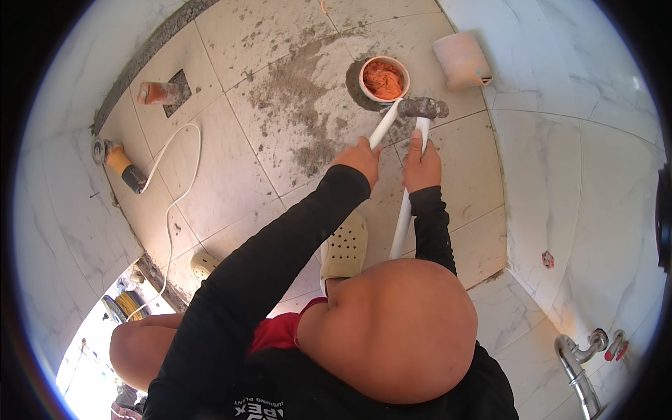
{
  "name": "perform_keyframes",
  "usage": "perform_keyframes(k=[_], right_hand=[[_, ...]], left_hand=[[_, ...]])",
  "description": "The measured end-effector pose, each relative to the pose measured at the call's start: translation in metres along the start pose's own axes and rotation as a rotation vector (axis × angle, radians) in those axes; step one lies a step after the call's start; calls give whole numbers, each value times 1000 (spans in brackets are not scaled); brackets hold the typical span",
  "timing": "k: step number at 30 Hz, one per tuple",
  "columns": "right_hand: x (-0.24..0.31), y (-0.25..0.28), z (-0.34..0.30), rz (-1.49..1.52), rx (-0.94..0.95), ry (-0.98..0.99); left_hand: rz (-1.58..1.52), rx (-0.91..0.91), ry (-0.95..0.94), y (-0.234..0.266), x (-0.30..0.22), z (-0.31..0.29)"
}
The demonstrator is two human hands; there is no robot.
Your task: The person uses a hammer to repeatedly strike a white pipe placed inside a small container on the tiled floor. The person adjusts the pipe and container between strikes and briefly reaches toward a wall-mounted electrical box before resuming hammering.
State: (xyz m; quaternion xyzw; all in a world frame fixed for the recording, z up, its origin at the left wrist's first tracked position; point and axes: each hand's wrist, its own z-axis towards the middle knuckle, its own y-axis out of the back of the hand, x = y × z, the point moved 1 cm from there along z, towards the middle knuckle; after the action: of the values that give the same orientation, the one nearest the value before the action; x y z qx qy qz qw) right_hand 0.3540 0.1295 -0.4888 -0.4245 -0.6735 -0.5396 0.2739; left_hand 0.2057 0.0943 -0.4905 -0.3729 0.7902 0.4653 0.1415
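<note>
My left hand is closed around a white rod or tube, which slants up toward the hammer's near face. In my right hand is the white handle of a hammer with a dark, dirty head. A long white length runs below that hand, seemingly the same handle. The head lies crosswise at the rod's upper end; whether they touch I cannot tell. Just beyond stands a round, white-rimmed opening stuffed with crumpled orange material, with a dark ring of rough floor around it.
An angle grinder with a white cord lies at the left. Near it, a reddish capped pipe rises beside a square floor cutout. A pale, dusty container sits by the right wall. Grey debris covers tiles. Metal piping juts out lower right.
</note>
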Motion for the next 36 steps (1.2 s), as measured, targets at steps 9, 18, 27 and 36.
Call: perform_keyframes(k=[9,18,27,36], right_hand=[[-15,20,-26,364,163,-311],[-37,39,-40,408,48,-410],[-30,46,-38,427,2,-370],[-15,46,-38,411,28,-345]], left_hand=[[-15,2,-179,15,33,11],[-42,-32,-232,37,53,-13],[10,30,-56,21,-14,-16],[6,48,-85,16,-7,-27]])
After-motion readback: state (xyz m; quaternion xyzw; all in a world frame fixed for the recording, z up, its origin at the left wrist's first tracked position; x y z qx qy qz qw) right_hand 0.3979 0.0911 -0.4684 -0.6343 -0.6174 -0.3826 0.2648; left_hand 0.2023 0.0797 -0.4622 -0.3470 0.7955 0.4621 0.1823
